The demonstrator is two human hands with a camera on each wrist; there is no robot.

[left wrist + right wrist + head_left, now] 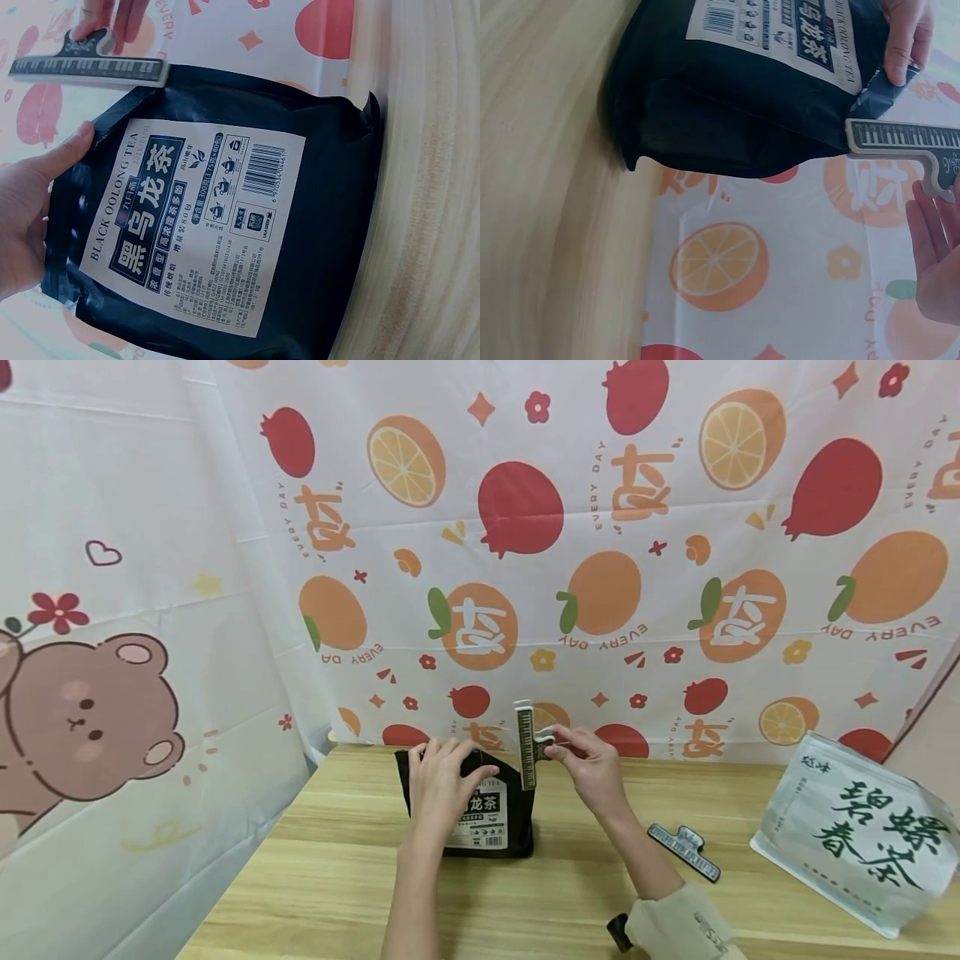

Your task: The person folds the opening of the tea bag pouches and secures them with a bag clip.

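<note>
A black bag of oolong tea (315, 195) with a white label stands upright on the table. My left hand (441, 785) holds its folded top edge, with the thumb on the label side and the fingers over the top. In my right hand (596, 768) is a clip (527, 747) with a piano-key pattern, pinched by its handle. One end of the clip meets the upper right corner of the bag (705, 124); the rest juts out past the bag. Whether the clip's jaws are apart or grip the bag is hard to tell.
A second piano-key clip (684, 852) lies on the wooden table (315, 868), right of my right forearm. Farther right is a pale green tea bag (855, 835). A fruit-print cloth (517, 602) hangs behind the table, and a bear-print cloth (135, 610) on the left.
</note>
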